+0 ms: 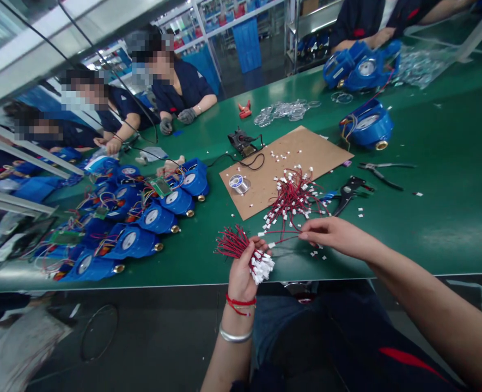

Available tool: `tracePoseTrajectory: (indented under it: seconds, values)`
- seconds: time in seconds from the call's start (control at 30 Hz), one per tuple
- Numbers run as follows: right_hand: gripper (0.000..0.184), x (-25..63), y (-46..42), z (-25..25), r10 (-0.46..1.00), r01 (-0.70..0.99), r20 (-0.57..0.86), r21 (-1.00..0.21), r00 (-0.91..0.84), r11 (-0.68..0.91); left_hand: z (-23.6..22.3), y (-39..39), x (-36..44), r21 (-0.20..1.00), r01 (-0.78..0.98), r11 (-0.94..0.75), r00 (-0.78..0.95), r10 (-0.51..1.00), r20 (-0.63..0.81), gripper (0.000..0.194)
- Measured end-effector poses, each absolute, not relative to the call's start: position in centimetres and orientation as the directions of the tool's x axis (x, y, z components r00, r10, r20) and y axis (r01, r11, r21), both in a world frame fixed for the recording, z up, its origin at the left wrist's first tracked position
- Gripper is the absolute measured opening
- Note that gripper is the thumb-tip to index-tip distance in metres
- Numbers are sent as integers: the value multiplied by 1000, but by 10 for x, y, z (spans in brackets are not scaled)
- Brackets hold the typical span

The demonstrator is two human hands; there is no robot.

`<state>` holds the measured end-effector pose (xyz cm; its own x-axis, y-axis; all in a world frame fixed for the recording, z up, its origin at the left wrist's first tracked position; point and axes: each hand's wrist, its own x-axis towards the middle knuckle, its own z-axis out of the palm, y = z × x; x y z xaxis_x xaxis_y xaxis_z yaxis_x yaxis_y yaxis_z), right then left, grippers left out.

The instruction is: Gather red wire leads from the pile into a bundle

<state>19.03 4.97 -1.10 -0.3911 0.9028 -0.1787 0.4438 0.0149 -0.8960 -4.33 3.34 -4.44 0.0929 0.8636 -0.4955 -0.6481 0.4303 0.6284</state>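
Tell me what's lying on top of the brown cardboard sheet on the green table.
On the cardboard sheet: a solder spool, scattered white connectors, and part of a loose pile of red wires. What lies under that pile is covered.

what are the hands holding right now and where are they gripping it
The left hand grips a bundle of red wires near its white connector ends. The right hand pinches a single red wire from the loose pile.

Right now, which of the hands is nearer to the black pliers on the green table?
Right. The right hand lies just below the black pliers; the left hand, gripping a wire bundle, is further left.
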Motion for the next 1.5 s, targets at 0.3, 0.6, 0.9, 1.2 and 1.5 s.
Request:
tracePoseTrajectory:
  seconds: [0.3,0.6,0.9,1.2,1.5]
  values:
    - [21,182,54,5,818,637,-100,-683,-566,357,-30,25,-47,707,-310,635,475,748,-464,30]
    - [24,173,63,-3,884,499,-89,-849,-460,174,-40,17,-39,606,-468,644,508,756,-412,15]
    - [29,133,43,-25,963,311,45,-941,-266,131,-54,20,-32,627,-657,418,152,888,-433,19]
    - [23,132,58,-59,910,470,168,-812,-379,346,-51,16,-47,650,-637,415,187,901,-392,22]
    - [17,159,85,-72,834,691,139,-497,-534,525,-63,18,-54,556,-719,417,186,886,-424,19]
